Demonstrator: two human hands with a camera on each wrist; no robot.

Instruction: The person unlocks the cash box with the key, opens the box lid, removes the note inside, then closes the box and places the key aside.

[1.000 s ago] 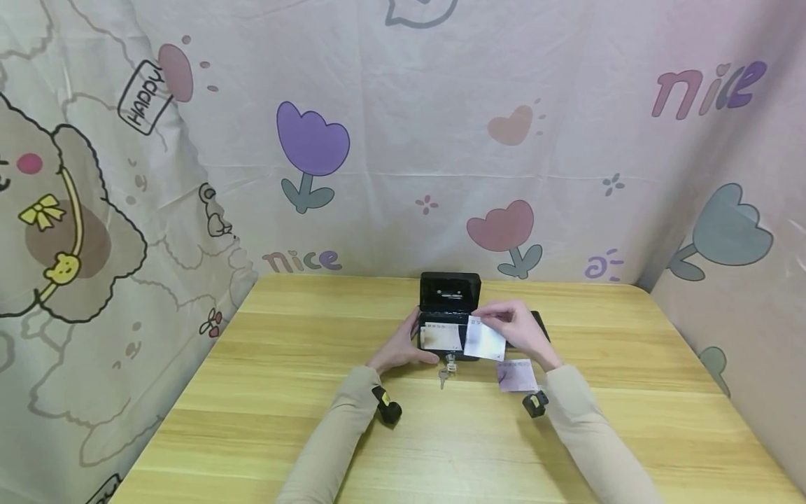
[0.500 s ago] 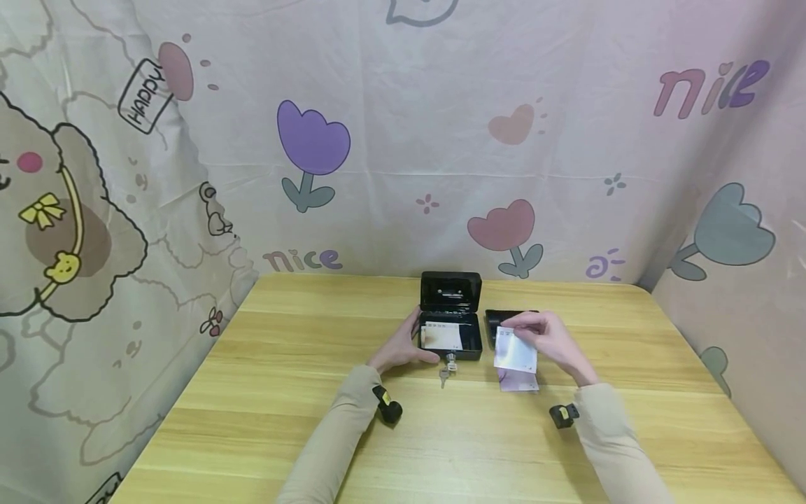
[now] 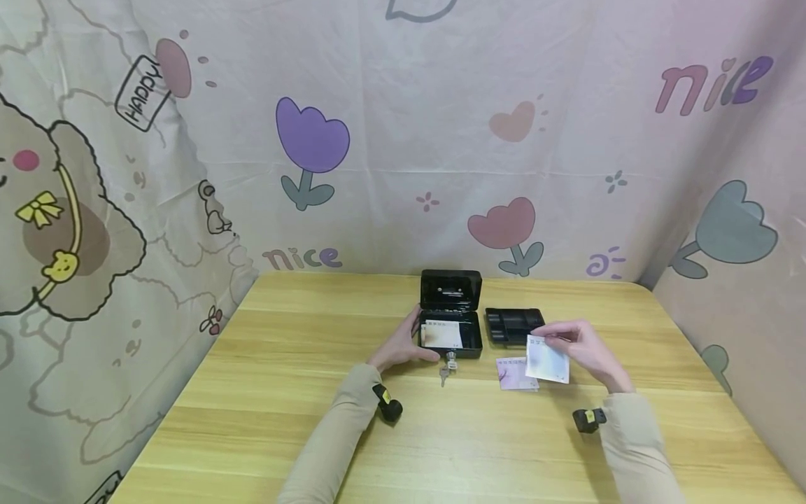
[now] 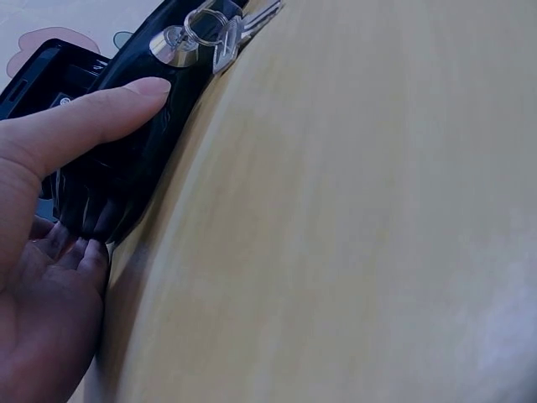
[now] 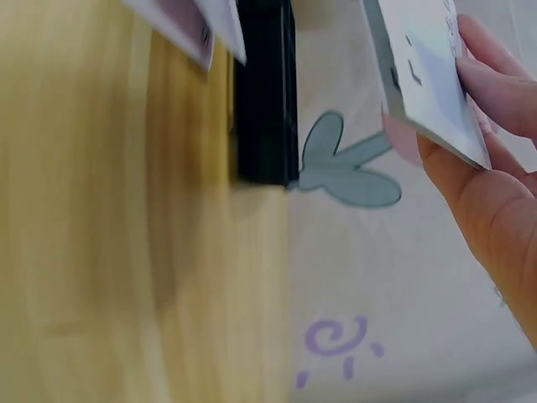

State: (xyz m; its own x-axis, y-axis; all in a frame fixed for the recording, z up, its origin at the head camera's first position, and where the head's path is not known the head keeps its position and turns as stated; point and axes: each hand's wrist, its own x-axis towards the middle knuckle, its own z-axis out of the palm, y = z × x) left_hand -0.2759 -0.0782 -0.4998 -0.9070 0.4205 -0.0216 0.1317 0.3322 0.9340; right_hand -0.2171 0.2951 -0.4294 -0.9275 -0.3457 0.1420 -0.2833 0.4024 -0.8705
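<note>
My left hand [image 3: 403, 343] grips the left end of a black cash box [image 3: 450, 290], its thumb on the front face and fingers at the side. The lid stands raised, and pale paper notes [image 3: 442, 334] lie inside. A key [image 3: 444, 376] hangs from the front lock [image 4: 174, 46]. With thumb and fingers, my right hand [image 3: 584, 346] pinches a thin stack of pale printed paper notes [image 3: 548, 361] above the table. In the right wrist view the stack's edge [image 5: 440, 138] shows between thumb and fingers. Purple printed notes [image 3: 515, 374] lie left of this hand.
A black compartment tray [image 3: 508, 326] rests right of the cash box, behind the purple notes. The wooden table [image 3: 302, 322] ends at a printed cloth backdrop [image 3: 390, 224]. Black wrist cameras [image 3: 392, 411] sit on both sleeves.
My right hand has carried the stack of paper notes rightward, from over the cash box's right side past the purple notes. The tray is now uncovered. My left hand stays on the box.
</note>
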